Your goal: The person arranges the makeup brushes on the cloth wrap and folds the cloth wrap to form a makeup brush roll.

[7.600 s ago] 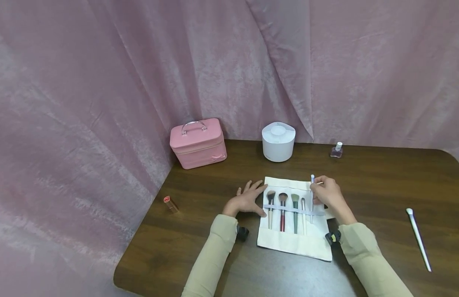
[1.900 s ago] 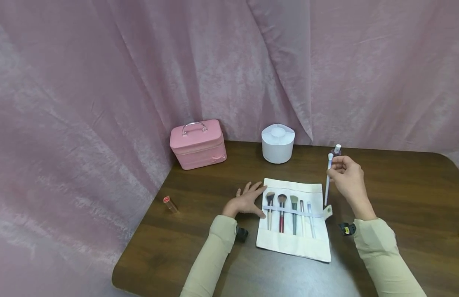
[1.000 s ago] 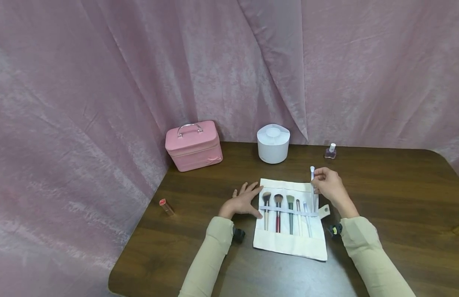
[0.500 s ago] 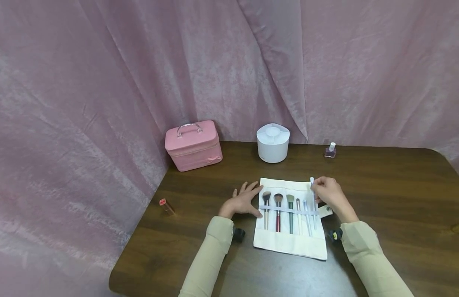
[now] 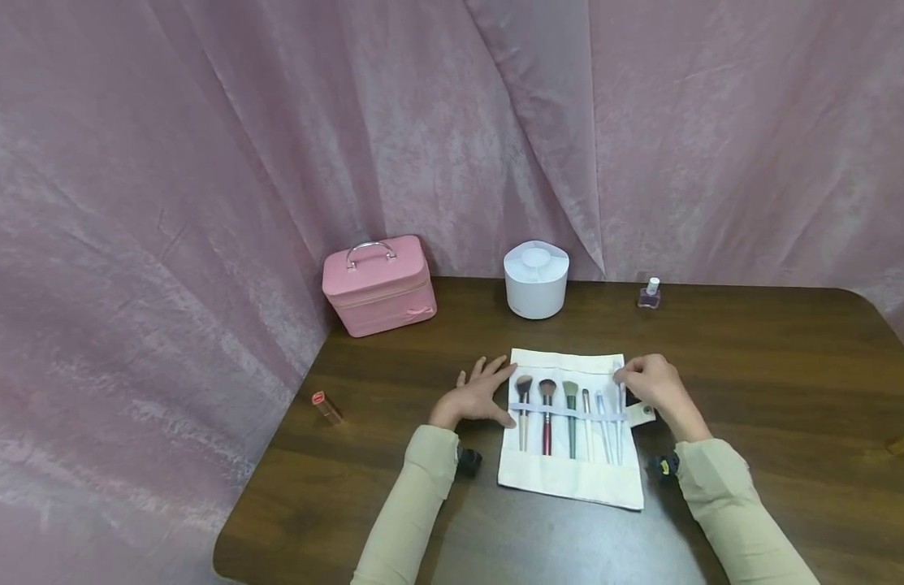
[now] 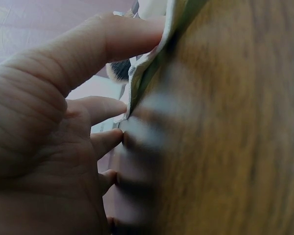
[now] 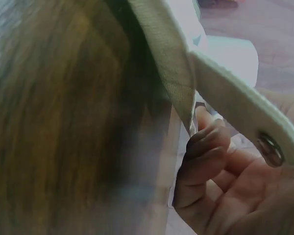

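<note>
A white fabric brush roll (image 5: 568,479) lies unrolled on the table, with several makeup brushes (image 5: 547,406) side by side under its pale elastic band. Along its left edge rests my left hand (image 5: 481,398), fingers spread; the left wrist view has the thumb and index finger at the fabric's border. At the roll's upper right, my right hand (image 5: 656,388) pinches the head end of a slim white makeup brush (image 5: 619,443), whose handle runs under the band. In the right wrist view the snap tab (image 7: 245,107) partly covers the curled fingers.
Behind the roll stand a pink vanity case (image 5: 382,288), a white round-cornered container (image 5: 536,284) and a nail polish bottle (image 5: 649,294). A lipstick (image 5: 327,408) lies to the left. Something gold-coloured (image 5: 903,443) shows at the right edge. Pink curtains (image 5: 452,146) hang behind the table.
The white brush that lay on the table at far right is now in the roll. My right hand carried it over and slid it down under the band. The left hand stayed put.
</note>
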Available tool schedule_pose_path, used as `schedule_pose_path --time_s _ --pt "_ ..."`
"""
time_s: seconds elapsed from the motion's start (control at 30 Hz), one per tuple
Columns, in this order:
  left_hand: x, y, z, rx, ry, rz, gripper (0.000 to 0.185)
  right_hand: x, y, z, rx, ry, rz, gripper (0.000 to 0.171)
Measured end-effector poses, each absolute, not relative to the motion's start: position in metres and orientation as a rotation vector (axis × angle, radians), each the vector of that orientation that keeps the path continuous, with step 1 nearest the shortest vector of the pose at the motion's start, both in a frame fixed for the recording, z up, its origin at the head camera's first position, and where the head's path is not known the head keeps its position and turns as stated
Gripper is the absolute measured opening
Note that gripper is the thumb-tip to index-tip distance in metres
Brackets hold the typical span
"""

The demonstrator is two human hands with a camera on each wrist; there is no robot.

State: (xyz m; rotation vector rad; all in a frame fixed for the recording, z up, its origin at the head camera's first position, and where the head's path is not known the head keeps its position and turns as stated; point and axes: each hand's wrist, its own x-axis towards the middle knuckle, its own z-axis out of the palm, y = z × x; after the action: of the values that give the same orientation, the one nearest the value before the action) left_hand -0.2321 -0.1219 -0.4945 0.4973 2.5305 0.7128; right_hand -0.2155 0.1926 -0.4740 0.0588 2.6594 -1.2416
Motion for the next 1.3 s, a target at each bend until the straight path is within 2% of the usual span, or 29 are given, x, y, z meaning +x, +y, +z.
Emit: schedule_pose_path --time_s 0.9,1.07,1.3 --pt "-0.232 -0.114 -0.487 0.483 2.534 0.682 0.098 -0.201 0.185 -0.473 -0.026 2.772 -0.935 0.016" --pt "-0.239 -0.114 -0.474 0.519 2.538 0.681 0.085 -0.195 0.178 -0.463 -0.025 2.859 -0.852 0.023" --pt "-0.254 -0.109 -0.467 0.613 2.585 0.939 0.058 -0.175 0.154 -0.445 -0.249 3.046 -0.815 0.037"
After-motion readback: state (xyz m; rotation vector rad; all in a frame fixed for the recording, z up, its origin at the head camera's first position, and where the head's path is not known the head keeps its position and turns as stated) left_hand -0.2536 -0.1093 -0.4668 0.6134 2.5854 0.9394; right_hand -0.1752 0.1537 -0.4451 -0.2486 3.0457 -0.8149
